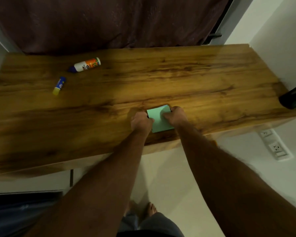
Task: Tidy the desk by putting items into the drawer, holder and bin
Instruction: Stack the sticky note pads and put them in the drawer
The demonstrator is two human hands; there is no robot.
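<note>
Both hands grip the green paper stack (161, 119) near the front edge of the wooden desk (178, 79): left hand (141, 121) fingers curled on its left side, right hand (175, 116) pinching its right. Square the sheets first, then lift them together, so none slips.
</note>
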